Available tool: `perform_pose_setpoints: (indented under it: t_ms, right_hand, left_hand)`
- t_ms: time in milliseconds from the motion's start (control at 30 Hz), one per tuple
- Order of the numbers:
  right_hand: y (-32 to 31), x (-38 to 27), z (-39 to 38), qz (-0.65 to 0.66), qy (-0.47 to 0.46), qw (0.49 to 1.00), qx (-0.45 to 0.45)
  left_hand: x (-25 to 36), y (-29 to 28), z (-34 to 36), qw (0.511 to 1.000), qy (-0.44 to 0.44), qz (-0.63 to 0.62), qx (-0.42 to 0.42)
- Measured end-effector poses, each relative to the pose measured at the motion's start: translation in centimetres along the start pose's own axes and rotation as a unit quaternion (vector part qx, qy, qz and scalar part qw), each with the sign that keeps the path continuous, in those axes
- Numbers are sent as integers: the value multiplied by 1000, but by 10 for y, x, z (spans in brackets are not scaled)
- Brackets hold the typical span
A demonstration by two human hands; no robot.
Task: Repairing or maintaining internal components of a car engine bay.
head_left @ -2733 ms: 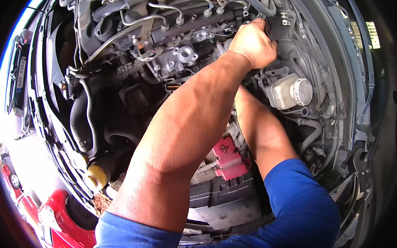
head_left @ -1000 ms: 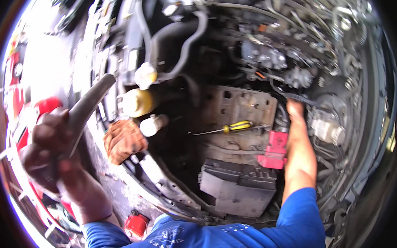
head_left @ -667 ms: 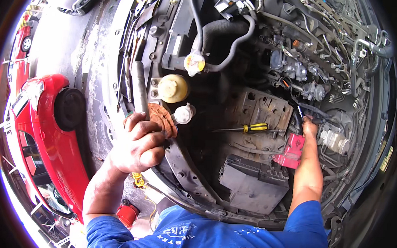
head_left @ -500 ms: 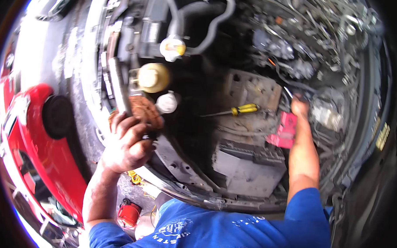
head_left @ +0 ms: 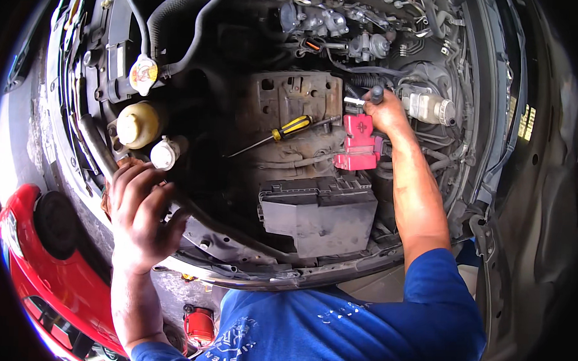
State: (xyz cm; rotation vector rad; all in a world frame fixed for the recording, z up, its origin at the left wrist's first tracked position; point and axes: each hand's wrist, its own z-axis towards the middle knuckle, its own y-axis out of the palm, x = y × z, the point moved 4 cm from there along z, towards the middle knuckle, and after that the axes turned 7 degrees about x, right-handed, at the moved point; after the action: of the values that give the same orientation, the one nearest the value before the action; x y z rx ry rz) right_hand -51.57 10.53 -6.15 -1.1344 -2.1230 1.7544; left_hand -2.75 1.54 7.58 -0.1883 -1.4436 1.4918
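My left hand [head_left: 140, 213] hovers by the car's front edge, fingers loosely bent and apart with nothing visible in it. Partly hidden behind it lies a brown-orange cloth-like thing [head_left: 132, 162]. Beside that rests a grey tube [head_left: 94, 143]. At the far side of the battery bay, my right hand [head_left: 388, 113] is closed around a dark-handled tool [head_left: 376, 94]; a bright metal piece [head_left: 354, 102] shows next to it, and the tool's kind is unclear. Just below that hand sits a red plastic cover [head_left: 359, 141]. A yellow-and-black screwdriver [head_left: 292, 128] lies across the bay.
A rusty metal tray [head_left: 272, 103] lies at the bay's bottom. Nearer me is a black fuse box [head_left: 319, 213]. A yellowed reservoir [head_left: 137, 125], white cap [head_left: 165, 152] and radiator cap [head_left: 144, 73] stand at left. A red car [head_left: 63, 274] is parked beyond.
The view has shifted, so the engine bay appears farther left. My left hand has loosened its fingers and come away from the grey tube. My right hand stays by the red cover with the tool.
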Motion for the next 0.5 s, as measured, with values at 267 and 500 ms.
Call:
perform_pose_setpoints:
  t_ms: [267, 500]
  right_hand:
    - [38, -2, -31, 358, 121, 903, -206]
    - [55, 15, -30, 512, 143, 819, -217]
  left_hand:
    - [44, 179, 129, 947, 100, 37, -302]
    - [76, 326, 149, 910, 201, 69, -357]
